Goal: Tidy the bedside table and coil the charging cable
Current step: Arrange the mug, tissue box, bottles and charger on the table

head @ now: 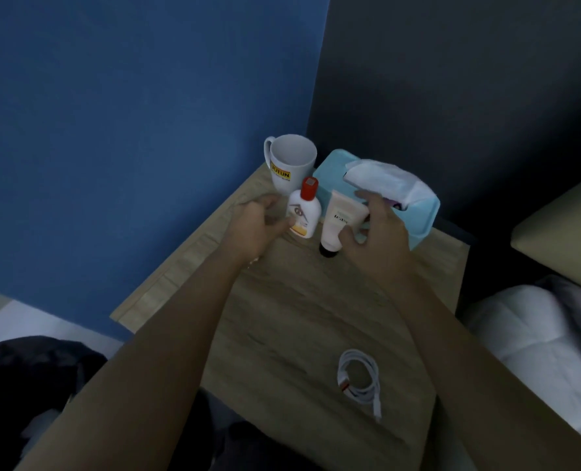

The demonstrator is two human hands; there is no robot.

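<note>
On the wooden bedside table (282, 317), a white charging cable (358, 377) lies coiled near the front edge. At the back stand a white mug (290, 164), a white bottle with a red cap (304, 212) and a cream tube (338, 222) standing on its dark cap. My left hand (256, 227) is just left of the bottle, fingers apart, thumb close to its side. My right hand (379, 229) is at the tube's right side, thumb in front and fingers behind it.
A light blue tissue box (414, 215) with a white tissue sticking out sits at the back right corner, behind my right hand. A blue wall borders the table on the left, a dark headboard behind, and white bedding (537, 334) lies to the right.
</note>
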